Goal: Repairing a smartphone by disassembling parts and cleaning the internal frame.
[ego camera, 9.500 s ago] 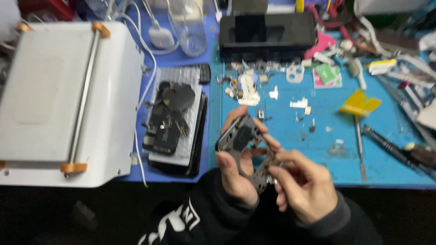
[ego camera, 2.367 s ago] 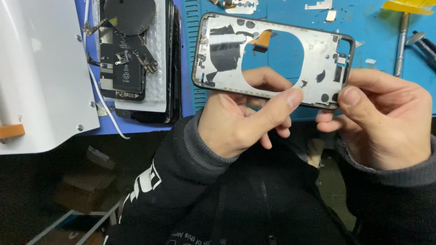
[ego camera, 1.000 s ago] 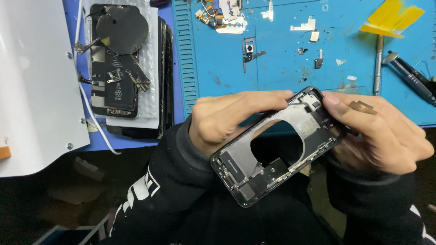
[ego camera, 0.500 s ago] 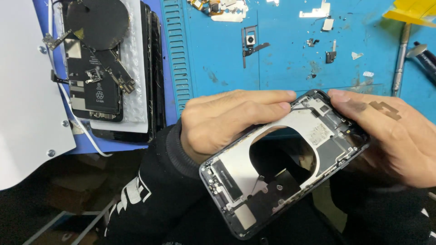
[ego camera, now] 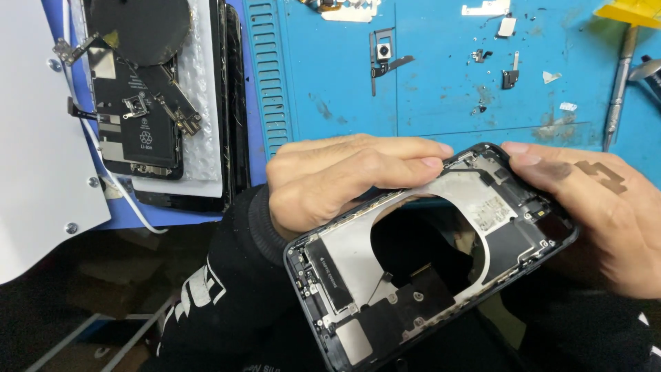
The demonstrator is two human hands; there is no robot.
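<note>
Both hands hold a stripped phone housing [ego camera: 427,269], a dark frame with a large round hole in its metal midplate, tilted above the near edge of the table [ego camera: 330,83] at the centre of the view. The left hand [ego camera: 344,179] has its grip closed on the housing's long upper edge, fingers laid flat across it and pointing toward 3 o'clock. The right hand [ego camera: 606,213] closes its grip on the top corner at 2 o'clock, thumb pressed to the rim. At 12 o'clock, on the blue work mat [ego camera: 447,96], lie a small camera module [ego camera: 383,54] and scattered metal brackets. A screwdriver [ego camera: 616,86] rests at 1 o'clock, its tip toward the person, beside a yellow plastic piece [ego camera: 630,10]. At 10 o'clock a black phone assembly [ego camera: 138,117] with a round coil and battery sits on white bubble wrap [ego camera: 203,89], next to a white machine [ego camera: 34,138].
</note>
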